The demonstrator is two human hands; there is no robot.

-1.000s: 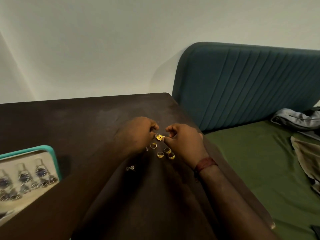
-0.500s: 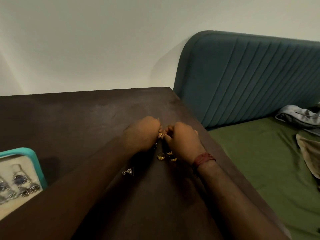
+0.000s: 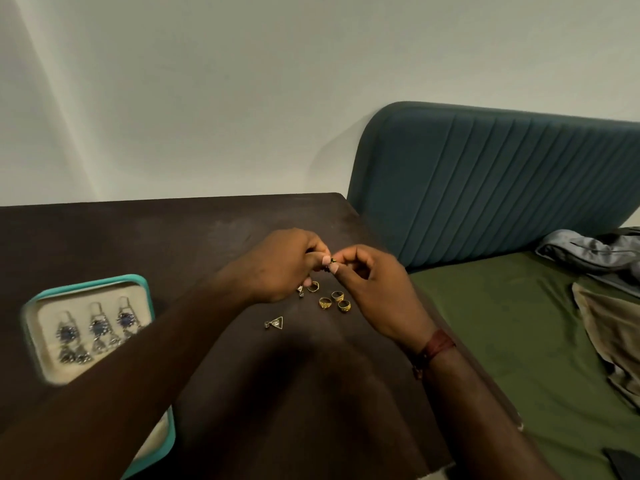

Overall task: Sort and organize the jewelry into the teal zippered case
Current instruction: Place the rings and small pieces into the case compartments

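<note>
The open teal zippered case (image 3: 143,289) lies at the table's left, with several blue-stoned silver earrings (image 3: 98,325) on its cream lining. At mid-table my left hand (image 3: 284,263) and my right hand (image 3: 374,292) meet fingertip to fingertip and together pinch a small gold earring (image 3: 331,262), mostly hidden by my fingers. Below them on the dark wood lie several gold rings (image 3: 334,299), a small silver stud (image 3: 300,291) and a triangular silver pendant (image 3: 276,322).
The dark wooden table (image 3: 104,237) ends just right of my hands. Beyond that edge is a bed with a green sheet (image 3: 502,341), a teal padded headboard (image 3: 485,185) and crumpled clothes (image 3: 595,251). A white wall stands behind.
The flower-shaped gold earring that showed between my fingertips is now nearly covered by both hands' pinch. The view shifted, bringing more of the case into sight.
</note>
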